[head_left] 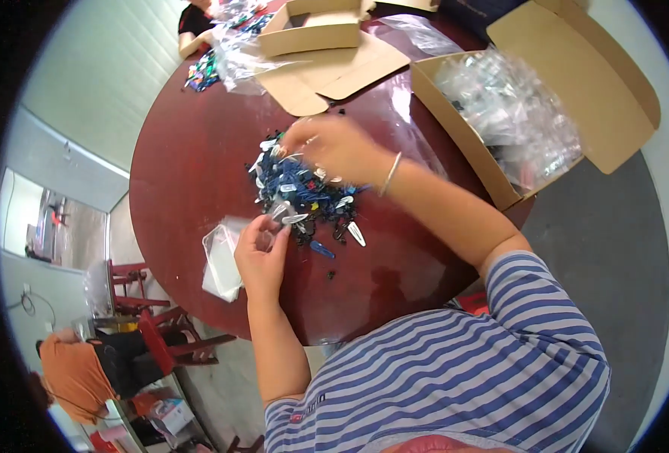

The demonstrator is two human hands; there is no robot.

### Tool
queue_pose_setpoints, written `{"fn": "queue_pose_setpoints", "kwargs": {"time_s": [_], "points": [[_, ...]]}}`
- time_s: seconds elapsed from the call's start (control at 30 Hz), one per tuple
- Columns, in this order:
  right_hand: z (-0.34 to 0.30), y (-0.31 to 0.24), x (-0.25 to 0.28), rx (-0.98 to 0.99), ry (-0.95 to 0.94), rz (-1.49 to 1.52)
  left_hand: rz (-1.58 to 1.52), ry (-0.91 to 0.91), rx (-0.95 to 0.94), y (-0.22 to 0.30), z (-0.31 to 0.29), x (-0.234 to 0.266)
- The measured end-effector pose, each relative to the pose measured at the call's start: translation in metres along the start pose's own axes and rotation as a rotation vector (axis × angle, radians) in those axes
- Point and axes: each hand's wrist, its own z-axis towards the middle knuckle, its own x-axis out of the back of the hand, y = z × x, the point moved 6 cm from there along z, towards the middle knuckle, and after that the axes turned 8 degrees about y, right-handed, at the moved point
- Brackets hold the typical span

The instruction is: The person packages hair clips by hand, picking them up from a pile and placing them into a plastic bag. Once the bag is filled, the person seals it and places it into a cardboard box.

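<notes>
A heap of snap hair clips [293,185], mostly dark blue and black with some white ones, lies on the round red-brown table. At the heap's near left edge my left hand [262,253] pinches a small clear plastic bag [278,211]; white clips show at its fingertips. My right hand [334,147], a bracelet on its wrist, is over the heap's far right side. Motion smears its fingers, so I cannot tell whether they hold a clip. A white clip [357,234] and a blue clip [322,249] lie apart on the near side.
Flat clear bags [223,260] lie left of my left hand. An open cardboard box [462,128] full of bagged items stands at the right. Another box [312,34] and loose plastic [244,64] lie at the far side, near another person [195,26]. Someone in orange [78,374] is at the lower left.
</notes>
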Motion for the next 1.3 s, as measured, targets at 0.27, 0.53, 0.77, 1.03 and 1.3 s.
{"fn": "queue_pose_setpoints", "kwargs": {"time_s": [0.27, 0.53, 0.77, 1.03, 1.3], "points": [[0.024, 0.164, 0.072, -0.182, 0.138, -0.790, 0.083, -0.020, -0.105, 0.011, -0.004, 0.000], [0.043, 0.161, 0.047, -0.362, 0.198, -0.838, 0.073, -0.013, -0.128, 0.004, -0.003, -0.001], [0.047, 0.173, 0.049, -0.236, 0.210, -0.925, 0.070, -0.032, -0.110, 0.011, -0.004, -0.004], [0.053, 0.187, 0.055, -0.080, 0.110, -0.783, 0.066, -0.021, -0.144, 0.016, -0.003, -0.004], [0.058, 0.168, 0.042, -0.120, 0.042, -0.719, 0.097, -0.052, -0.120, 0.012, -0.004, -0.003]]}}
